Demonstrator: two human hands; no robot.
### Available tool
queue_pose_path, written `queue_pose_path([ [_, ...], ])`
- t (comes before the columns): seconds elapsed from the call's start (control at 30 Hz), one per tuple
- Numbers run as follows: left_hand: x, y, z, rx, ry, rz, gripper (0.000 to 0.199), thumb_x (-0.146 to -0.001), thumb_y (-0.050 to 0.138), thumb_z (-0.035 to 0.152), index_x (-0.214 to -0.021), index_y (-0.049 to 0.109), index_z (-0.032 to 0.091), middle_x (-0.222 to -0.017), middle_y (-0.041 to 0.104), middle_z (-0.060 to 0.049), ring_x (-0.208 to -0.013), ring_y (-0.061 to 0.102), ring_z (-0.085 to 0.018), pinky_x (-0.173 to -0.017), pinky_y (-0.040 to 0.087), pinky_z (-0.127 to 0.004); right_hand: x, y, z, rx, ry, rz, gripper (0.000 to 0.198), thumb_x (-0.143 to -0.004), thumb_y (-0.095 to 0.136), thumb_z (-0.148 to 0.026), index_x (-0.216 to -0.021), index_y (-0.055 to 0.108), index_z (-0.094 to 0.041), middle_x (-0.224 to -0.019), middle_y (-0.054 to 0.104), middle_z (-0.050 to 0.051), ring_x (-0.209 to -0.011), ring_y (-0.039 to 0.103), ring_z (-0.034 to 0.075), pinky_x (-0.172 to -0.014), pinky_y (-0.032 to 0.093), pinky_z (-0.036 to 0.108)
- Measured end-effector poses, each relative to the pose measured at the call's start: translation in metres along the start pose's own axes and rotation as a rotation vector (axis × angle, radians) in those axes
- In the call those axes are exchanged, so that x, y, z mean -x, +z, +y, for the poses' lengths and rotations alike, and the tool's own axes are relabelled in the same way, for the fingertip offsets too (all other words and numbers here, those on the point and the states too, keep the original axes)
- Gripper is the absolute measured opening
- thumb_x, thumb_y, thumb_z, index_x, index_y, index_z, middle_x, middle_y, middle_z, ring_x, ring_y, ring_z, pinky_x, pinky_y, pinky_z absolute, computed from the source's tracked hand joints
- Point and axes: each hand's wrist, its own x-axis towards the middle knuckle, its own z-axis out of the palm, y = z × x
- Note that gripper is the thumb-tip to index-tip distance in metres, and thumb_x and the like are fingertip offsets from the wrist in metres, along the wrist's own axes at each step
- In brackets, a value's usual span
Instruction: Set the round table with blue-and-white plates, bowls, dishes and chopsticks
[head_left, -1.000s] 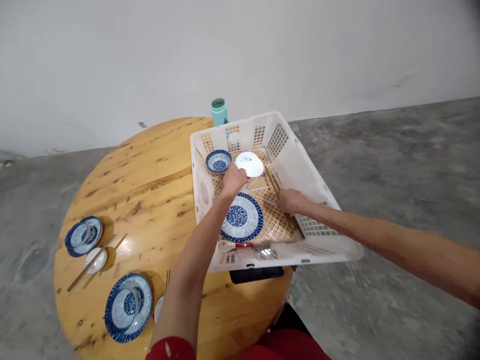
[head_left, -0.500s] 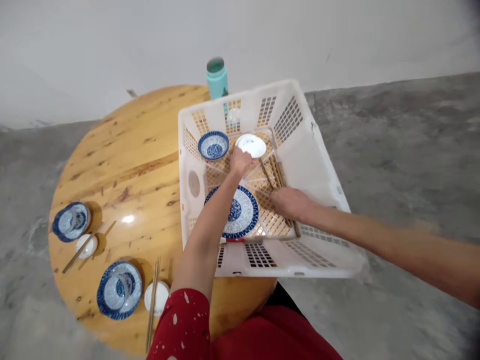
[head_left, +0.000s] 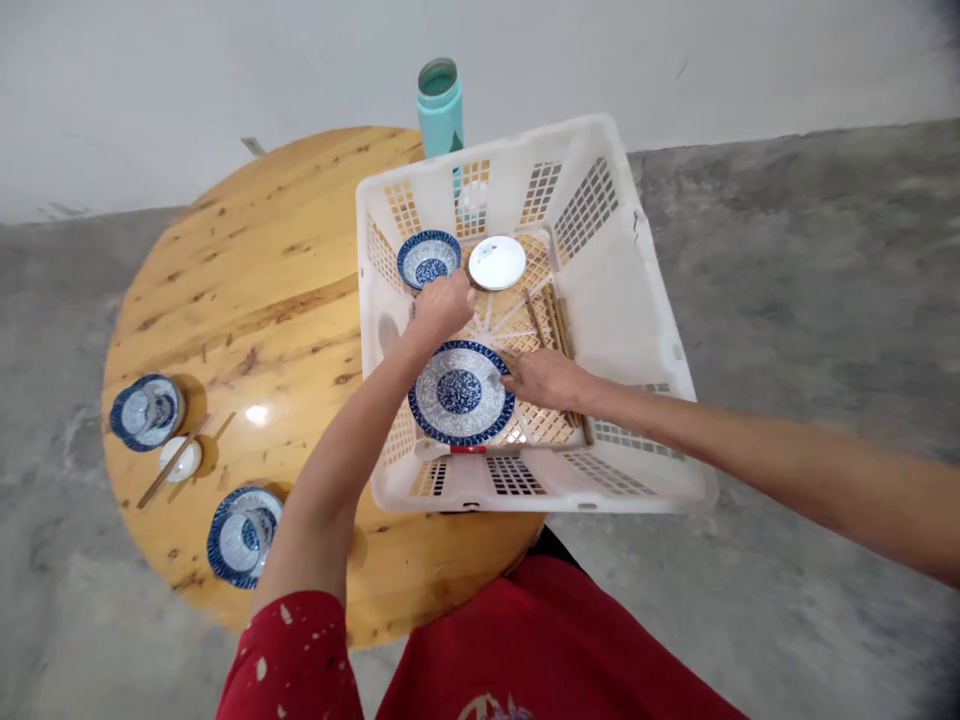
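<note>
My left hand (head_left: 445,303) is over the left side of the white plastic basket (head_left: 622,290), right at the near rim of a blue-and-white bowl (head_left: 430,250). Its fingers curl down, and what lies under them is hidden. With fingers stretched leftward, my right hand (head_left: 547,380) reaches the right rim of a blue-patterned plate (head_left: 457,392) on the basket floor. Brown chopsticks (head_left: 556,325) lie partly beneath this hand. A small white dish (head_left: 496,263) sits beside the bowl. A white spoon with a red handle (head_left: 450,450) lies below the plate.
The basket rests on a round wooden table (head_left: 300,290), its right part jutting past the edge. On the table's left are stacked blue-and-white dishes with clear glasses (head_left: 148,412), another such stack (head_left: 244,535) and a white cup under chopsticks (head_left: 181,458). A turquoise bottle (head_left: 440,110) stands behind.
My left hand has let go of the white dish and moved left to the bowl. My right hand has shifted left from the chopsticks to the plate's rim. The view has tilted slightly.
</note>
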Motion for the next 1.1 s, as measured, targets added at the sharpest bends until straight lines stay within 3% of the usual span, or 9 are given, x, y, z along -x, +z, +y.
queue_pose_path([
  [0.1,0.027,-0.004,-0.025,-0.185,0.056,-0.114,0.03,-0.096,0.051,0.02,-0.117,0.071,0.01,-0.119,0.07,-0.02,-0.124,0.062,-0.035,-0.109,0.043,-0.043,-0.001,0.01,-0.001,-0.065,0.045,-0.087,0.043,-0.102,0.048,-0.046,-0.115,0.069,-0.01,-0.074,0.074,0.014,-0.08,0.075,0.028,-0.079,0.054,0.033],
  [0.2,0.051,0.007,-0.04,-0.266,0.049,-0.198,0.031,-0.09,0.057,0.015,-0.117,0.073,0.011,-0.116,0.072,-0.019,-0.124,0.061,-0.034,-0.109,0.044,-0.043,-0.004,0.022,0.0,-0.195,0.093,-0.162,0.039,-0.103,0.048,-0.043,-0.112,0.068,-0.011,-0.061,0.07,0.007,-0.057,0.07,0.022,-0.067,0.054,0.029],
  [0.4,0.067,0.026,-0.036,-0.226,-0.015,-0.241,0.028,-0.087,0.062,0.014,-0.112,0.076,0.011,-0.109,0.073,-0.022,-0.121,0.064,-0.035,-0.103,0.049,-0.043,-0.008,0.036,0.003,-0.378,0.193,-0.165,0.023,-0.099,0.054,-0.033,-0.092,0.068,-0.016,-0.069,0.073,0.01,-0.061,0.072,0.023,-0.055,0.056,0.029],
  [0.7,0.072,0.024,-0.032,-0.228,-0.029,-0.184,0.029,-0.087,0.061,0.013,-0.112,0.075,0.009,-0.109,0.073,-0.023,-0.116,0.067,-0.035,-0.1,0.051,-0.043,-0.004,0.041,0.002,-0.586,0.278,-0.085,0.019,-0.095,0.059,-0.028,-0.079,0.063,-0.019,-0.073,0.073,0.01,-0.063,0.073,0.023,-0.052,0.056,0.028],
  [0.83,0.073,0.008,-0.036,-0.209,-0.093,-0.135,0.031,-0.085,0.063,0.017,-0.113,0.074,0.014,-0.111,0.073,-0.02,-0.119,0.065,-0.034,-0.101,0.05,-0.041,0.003,0.032,0.001,-0.755,0.268,-0.007,0.022,-0.095,0.059,-0.024,-0.074,0.06,-0.019,-0.062,0.068,0.007,-0.058,0.069,0.02,-0.054,0.056,0.026],
  [0.97,0.073,-0.025,-0.033,-0.13,-0.138,-0.018,0.023,-0.085,0.062,0.02,-0.104,0.074,0.015,-0.109,0.073,-0.017,-0.114,0.067,-0.035,-0.097,0.051,-0.043,0.022,0.006,0.006,-0.97,0.187,0.152,0.026,-0.09,0.066,-0.025,-0.067,0.056,-0.019,-0.055,0.06,0.003,-0.052,0.06,0.015,-0.052,0.055,0.024],
  [1.1,0.103,-0.069,-0.028,0.24,-0.08,0.182,0.018,-0.091,0.056,0.025,-0.086,0.07,0.016,-0.09,0.072,-0.008,-0.098,0.069,-0.027,-0.087,0.054,-0.036,0.064,-0.029,0.019,-0.964,-0.033,0.306,0.034,-0.089,0.067,-0.047,-0.067,0.059,-0.022,-0.066,0.064,0.007,-0.059,0.063,0.021,-0.057,0.06,0.033],
])
